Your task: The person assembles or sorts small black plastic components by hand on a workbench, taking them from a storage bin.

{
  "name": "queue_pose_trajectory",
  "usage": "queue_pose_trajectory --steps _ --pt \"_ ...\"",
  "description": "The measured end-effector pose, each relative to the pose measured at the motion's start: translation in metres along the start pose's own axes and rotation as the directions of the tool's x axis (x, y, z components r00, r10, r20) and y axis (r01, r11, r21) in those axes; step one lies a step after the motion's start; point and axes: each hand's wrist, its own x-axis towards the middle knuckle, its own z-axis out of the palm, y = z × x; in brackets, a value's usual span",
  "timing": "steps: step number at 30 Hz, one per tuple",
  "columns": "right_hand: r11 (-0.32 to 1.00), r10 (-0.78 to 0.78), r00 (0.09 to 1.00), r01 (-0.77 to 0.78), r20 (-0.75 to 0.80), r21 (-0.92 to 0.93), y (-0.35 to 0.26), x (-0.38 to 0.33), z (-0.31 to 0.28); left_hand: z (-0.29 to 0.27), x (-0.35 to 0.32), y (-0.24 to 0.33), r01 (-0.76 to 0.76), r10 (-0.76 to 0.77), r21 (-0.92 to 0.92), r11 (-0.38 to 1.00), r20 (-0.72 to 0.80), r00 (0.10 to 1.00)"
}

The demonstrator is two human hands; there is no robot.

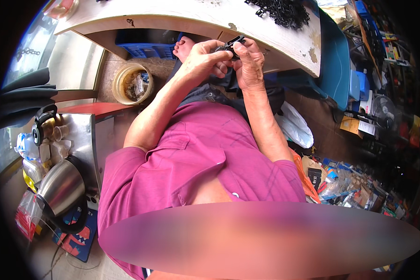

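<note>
The left hand and the right hand come close together just at the near edge of the white table. Between them is a small black part; it is held in the fingers and does not lie on the table. The grip of both hands is narrow: the left thumb and forefinger close on the left end of the part, and the right thumb presses on it from the other side, with the fingers bent behind. How the right fingers meet the part I cannot tell exactly, because the thumb covers them.

On the table, farther to the right, lies a heap of black pieces. Under the table stands a blue basket, and near it is a bare foot. A round bucket with mixed small things inside stands on the floor at the left. At the right are a white plastic bag and a big blue-green bin. At the far left, a steel kettle appears tilted in the wide view.
</note>
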Motion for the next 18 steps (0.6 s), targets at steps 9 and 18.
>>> queue_pose_trajectory --steps 9,18 --pt "1.0 -0.009 1.0 0.009 0.016 0.001 0.004 0.004 -0.007 0.0 0.007 -0.001 0.047 -0.047 -0.026 0.999 0.02 0.999" --pt "0.999 0.032 0.998 -0.034 -0.05 -0.043 0.01 -0.001 -0.01 0.001 0.002 -0.004 0.051 -0.051 -0.032 0.998 -0.01 0.999"
